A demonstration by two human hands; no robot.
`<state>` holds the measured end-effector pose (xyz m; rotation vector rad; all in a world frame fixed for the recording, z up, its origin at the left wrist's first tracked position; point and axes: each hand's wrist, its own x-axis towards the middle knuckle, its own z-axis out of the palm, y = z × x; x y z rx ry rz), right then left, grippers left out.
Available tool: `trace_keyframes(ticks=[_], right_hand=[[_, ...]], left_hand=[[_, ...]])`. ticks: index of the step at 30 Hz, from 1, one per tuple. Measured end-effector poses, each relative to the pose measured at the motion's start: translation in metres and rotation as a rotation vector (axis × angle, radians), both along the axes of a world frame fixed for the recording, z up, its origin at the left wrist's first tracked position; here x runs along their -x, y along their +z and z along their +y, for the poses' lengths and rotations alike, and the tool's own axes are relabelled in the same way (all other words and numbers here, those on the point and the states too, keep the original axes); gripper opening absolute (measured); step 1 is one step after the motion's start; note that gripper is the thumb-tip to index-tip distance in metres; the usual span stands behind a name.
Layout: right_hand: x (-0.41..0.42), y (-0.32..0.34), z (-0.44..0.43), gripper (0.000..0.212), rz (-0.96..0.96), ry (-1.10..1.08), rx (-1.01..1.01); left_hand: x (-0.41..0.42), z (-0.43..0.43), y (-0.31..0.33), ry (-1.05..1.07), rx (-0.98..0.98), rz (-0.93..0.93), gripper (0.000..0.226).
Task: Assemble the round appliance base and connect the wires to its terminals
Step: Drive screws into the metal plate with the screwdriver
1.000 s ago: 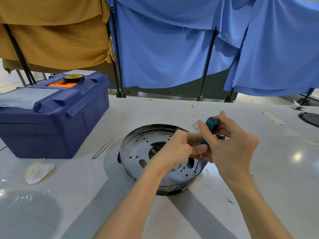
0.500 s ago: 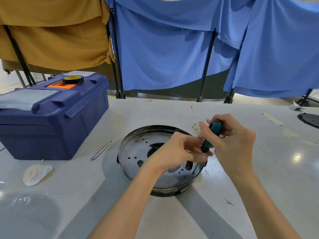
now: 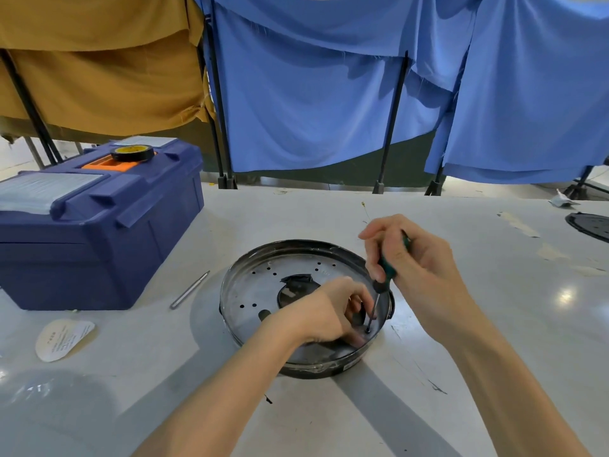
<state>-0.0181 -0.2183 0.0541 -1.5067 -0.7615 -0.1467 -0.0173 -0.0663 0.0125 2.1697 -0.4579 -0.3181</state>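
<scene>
On the white worktop (image 3: 316, 216), a blue toolbox (image 3: 99, 239) stands far left with a tape roll (image 3: 132, 153) on its lid. A thin metal rod (image 3: 189, 290) lies between it and the round base (image 3: 260, 285). Inside the base, the left hand (image 3: 333, 311) curls its grip beside the tip of the screwdriver (image 3: 386, 275); whether it pinches anything is unclear. The right hand (image 3: 421, 265) has its grip wrapped round the green handle.

round base (image 3: 263, 291): silver metal, black outer band, scattered small round holes | screwdriver (image 3: 387, 270): green handle, black collar | toolbox (image 3: 99, 252): navy, orange inset | tape roll (image 3: 132, 153): black, yellow core | blue cloth (image 3: 313, 94) next to mustard cloth (image 3: 99, 77), both plain | table (image 3: 494, 324): glossy off-white | paper label (image 3: 64, 338): white | rod (image 3: 190, 289): silver
</scene>
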Motion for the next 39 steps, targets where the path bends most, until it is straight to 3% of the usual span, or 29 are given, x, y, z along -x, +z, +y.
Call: trace_keyframes(ticks=[2,5,10,16,21,25,28,32,39], right_hand=[[-0.002,0.003,-0.003,0.037,0.125,0.153,-0.021],[-0.006,0.006,-0.008,0.035,0.171,0.232,-0.028],[-0.007,0.002,0.0,0.017,0.135,0.112,-0.215],[0.0,-0.009,0.018,0.02,0.043,-0.2,-0.287],[0.006,-0.012,0.015,0.039,0.193,0.009,-0.234],[0.005,-0.007,0.008,0.026,0.239,0.01,-0.307],[0.005,-0.004,0.006,0.022,0.194,-0.039,-0.307],[0.004,-0.005,0.002,0.004,0.136,-0.04,-0.256],[0.001,-0.008,-0.002,0.005,0.106,-0.047,-0.219]], left_hand=[[0.0,-0.001,0.0,0.001,0.014,0.038,0.044],[0.0,0.001,-0.002,0.005,0.067,0.09,0.046],[0.001,0.001,-0.004,-0.009,0.055,0.048,0.036],[0.003,-0.001,-0.005,-0.023,0.061,-0.008,0.033],[0.003,-0.002,-0.003,-0.025,0.038,0.038,0.034],[0.004,0.004,-0.003,-0.021,0.18,0.112,0.033],[0.003,0.008,-0.001,-0.026,0.233,0.127,0.015],[0.002,0.005,-0.002,0.042,0.23,0.032,0.009],[-0.012,0.021,0.008,0.216,0.139,-0.164,0.009]])
